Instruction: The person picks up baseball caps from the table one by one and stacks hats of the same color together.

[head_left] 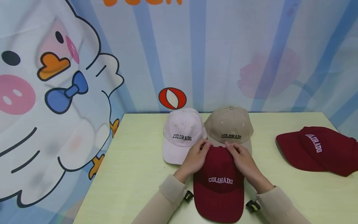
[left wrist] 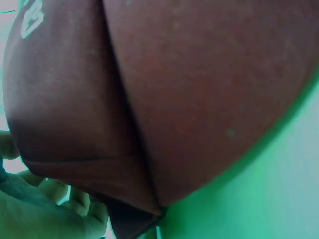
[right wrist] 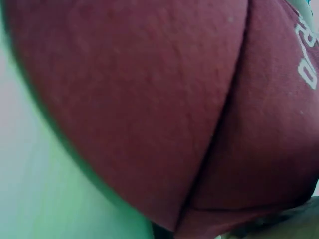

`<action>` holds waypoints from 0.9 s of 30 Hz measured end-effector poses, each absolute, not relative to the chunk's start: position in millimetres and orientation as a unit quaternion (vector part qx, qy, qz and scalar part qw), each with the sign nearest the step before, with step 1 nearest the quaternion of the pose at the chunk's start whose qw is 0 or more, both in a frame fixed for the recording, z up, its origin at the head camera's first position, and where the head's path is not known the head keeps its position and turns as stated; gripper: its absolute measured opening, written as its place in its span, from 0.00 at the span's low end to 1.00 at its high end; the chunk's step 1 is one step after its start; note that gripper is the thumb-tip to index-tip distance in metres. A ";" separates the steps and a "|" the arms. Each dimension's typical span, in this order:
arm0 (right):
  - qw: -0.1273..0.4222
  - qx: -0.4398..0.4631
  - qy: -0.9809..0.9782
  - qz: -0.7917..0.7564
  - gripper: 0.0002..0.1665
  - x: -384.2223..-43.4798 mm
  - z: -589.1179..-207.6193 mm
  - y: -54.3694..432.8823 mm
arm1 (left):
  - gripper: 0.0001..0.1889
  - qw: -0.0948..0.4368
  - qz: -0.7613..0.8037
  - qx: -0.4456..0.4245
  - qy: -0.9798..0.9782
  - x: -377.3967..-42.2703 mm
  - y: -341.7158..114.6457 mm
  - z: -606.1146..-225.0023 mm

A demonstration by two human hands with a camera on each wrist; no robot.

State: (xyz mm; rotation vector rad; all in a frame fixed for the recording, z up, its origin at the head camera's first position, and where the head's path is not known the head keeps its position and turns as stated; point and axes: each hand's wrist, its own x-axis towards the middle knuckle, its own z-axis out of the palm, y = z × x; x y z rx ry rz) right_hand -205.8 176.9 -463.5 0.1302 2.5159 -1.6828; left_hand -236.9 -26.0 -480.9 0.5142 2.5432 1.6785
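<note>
A dark red baseball cap (head_left: 218,193) with white COLORADO lettering lies in front of me, its brim toward me. My left hand (head_left: 196,158) holds the crown's left side, thumb and forefinger together near the top. On the opposite side my right hand (head_left: 244,161) grips the crown in the same way. In the left wrist view the fingers (left wrist: 55,191) curl in at the crown's lower edge. The brim (right wrist: 119,99) fills most of the right wrist view. Right behind this cap are a white cap (head_left: 183,127) and a beige cap (head_left: 229,123), both with dark COLORADO lettering.
Another dark red cap (head_left: 327,149) lies on its side at the table's right. The pale yellow-green table (head_left: 134,161) ends at the back against a printed cloth backdrop (head_left: 218,56). Small black wrist devices (head_left: 253,206) sit beside both sleeves.
</note>
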 end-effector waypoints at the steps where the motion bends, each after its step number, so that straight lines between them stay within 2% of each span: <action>1: 0.055 0.042 0.831 -0.552 0.35 -205.2 -462.5 178.2 | 0.18 0.019 0.539 0.170 0.825 -236.0 -25.6 -479.2; 8: 0.034 0.019 0.830 -0.557 0.34 -196.7 -454.8 190.4 | 0.16 -0.050 0.503 0.200 0.839 -221.4 -17.3 -454.8; 15: -0.011 0.003 0.832 -0.554 0.32 -185.0 -451.2 208.0 | 0.18 -0.050 0.503 0.236 0.830 -197.0 -1.4 -427.7; 19: -0.039 0.005 0.832 -0.553 0.29 -178.8 -455.3 222.1 | 0.19 -0.024 0.518 0.259 0.814 -181.3 11.5 -417.5; 27: -0.075 0.019 0.829 -0.554 0.29 -163.0 -457.8 247.0 | 0.22 0.067 0.582 0.272 0.763 -156.8 45.3 -407.4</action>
